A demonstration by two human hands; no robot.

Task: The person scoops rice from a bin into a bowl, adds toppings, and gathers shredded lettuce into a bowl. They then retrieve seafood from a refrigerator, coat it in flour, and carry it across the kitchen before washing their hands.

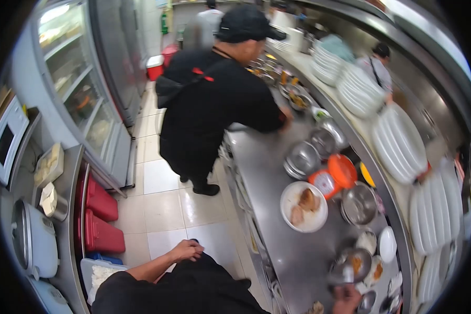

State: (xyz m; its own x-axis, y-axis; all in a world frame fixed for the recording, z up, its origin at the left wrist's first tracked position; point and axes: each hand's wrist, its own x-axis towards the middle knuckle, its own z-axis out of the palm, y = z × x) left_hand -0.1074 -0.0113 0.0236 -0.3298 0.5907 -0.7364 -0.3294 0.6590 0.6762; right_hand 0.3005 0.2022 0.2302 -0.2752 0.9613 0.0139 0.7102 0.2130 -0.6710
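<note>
My left hand (187, 250) is held in front of my body over the floor, its fingers curled near a small dark blue object that I cannot make out. At the lower right, my right hand (346, 299) is blurred beside a metal bowl (345, 269) with orange food in it; its fingers and any contents are unclear. A white bowl (289, 203) with pieces of meat (309, 200) sits on the steel counter (261, 172). Behind it are an orange scale (324, 183) and an orange bowl (342, 170).
A co-worker in black (214, 104) stands at the counter ahead. White plates (397, 141) are stacked on the shelf at right. Red bins (103, 233), a rice cooker (36, 240) and a glass-door fridge (73, 78) line the left side.
</note>
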